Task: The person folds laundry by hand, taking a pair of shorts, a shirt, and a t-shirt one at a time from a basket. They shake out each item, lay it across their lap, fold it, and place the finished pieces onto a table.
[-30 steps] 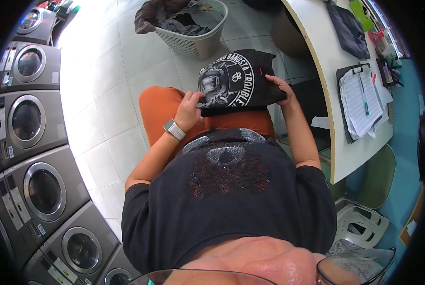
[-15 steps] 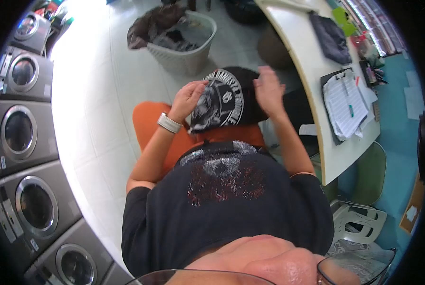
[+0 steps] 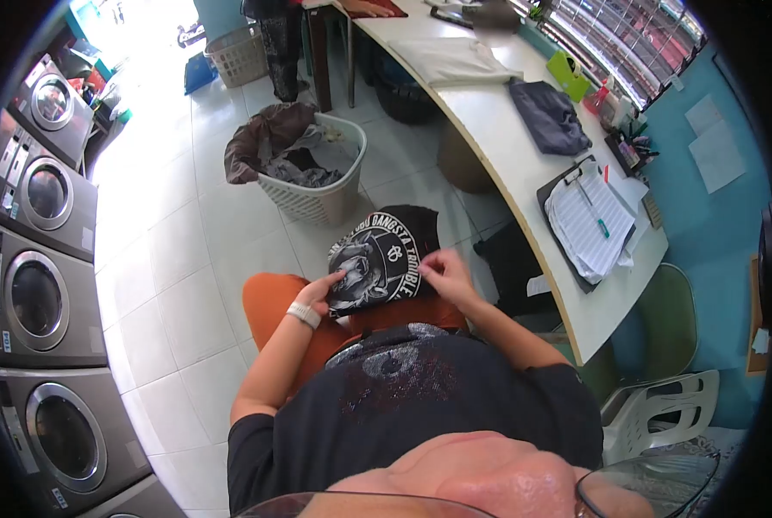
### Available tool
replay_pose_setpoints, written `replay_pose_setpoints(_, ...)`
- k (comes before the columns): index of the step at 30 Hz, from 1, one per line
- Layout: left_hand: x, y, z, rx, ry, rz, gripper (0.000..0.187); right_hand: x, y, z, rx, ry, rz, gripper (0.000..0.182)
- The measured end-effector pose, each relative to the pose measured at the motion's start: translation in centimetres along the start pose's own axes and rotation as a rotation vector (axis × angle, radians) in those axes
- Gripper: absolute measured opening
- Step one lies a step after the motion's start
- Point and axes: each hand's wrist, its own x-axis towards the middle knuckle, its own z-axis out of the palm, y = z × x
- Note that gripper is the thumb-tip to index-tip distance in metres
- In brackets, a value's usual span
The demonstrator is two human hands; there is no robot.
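A folded black shirt (image 3: 373, 268) with a white and grey circular print lies across my lap, over the orange trousers (image 3: 269, 302). My left hand (image 3: 321, 292), with a white band on its wrist, grips the shirt's left edge, thumb on top and the other fingers mostly hidden. At the right edge, my right hand (image 3: 444, 276) has thumb and forefinger pinched together on the dark cloth.
A white basket (image 3: 317, 203) of dark clothes stands ahead on the tiled floor. On the right, a long white table (image 3: 489, 121) holds folded cloths and a clipboard (image 3: 589, 220). Washing machines (image 3: 45, 306) line the left. Another person's hand (image 3: 373, 7) rests at the table's far end.
The view has tilted up, showing more of the room ahead. My right hand has gone from open over the shirt to pinched at its right edge; my left hand now grips the left edge.
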Motion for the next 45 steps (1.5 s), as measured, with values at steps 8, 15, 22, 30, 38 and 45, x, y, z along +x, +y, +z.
replay_pose_setpoints(8,-3.9,2.2,7.1,0.115,-0.119,0.289,0.025,-0.1,-4.9,4.0,1.616,-0.278,0.98,0.068)
replay_pose_setpoints(15,-6.0,0.8,6.3,0.124,-0.148,0.377,0.021,4.9,-6.6,4.3,1.448,0.158,0.827,0.02)
replay_pose_setpoints(22,-9.8,1.0,-5.4,1.501,0.618,0.885,0.055,13.6,-14.7,-4.3,1.167,0.059,0.419,0.011)
replay_pose_setpoints(30,-10.6,-3.1,-8.8,1.448,1.13,0.662,0.073,36.5,-18.7,-21.8,1.346,-0.145,-0.212,0.01)
replay_pose_setpoints(38,-9.8,-1.9,-7.4,1.463,1.215,0.574,0.068,48.3,0.4,-21.0,1.118,0.395,0.239,0.01)
replay_pose_setpoints(45,-9.8,-2.2,-8.1,1.431,1.204,0.614,0.064,43.3,-3.3,-17.0,1.027,0.592,0.039,0.031)
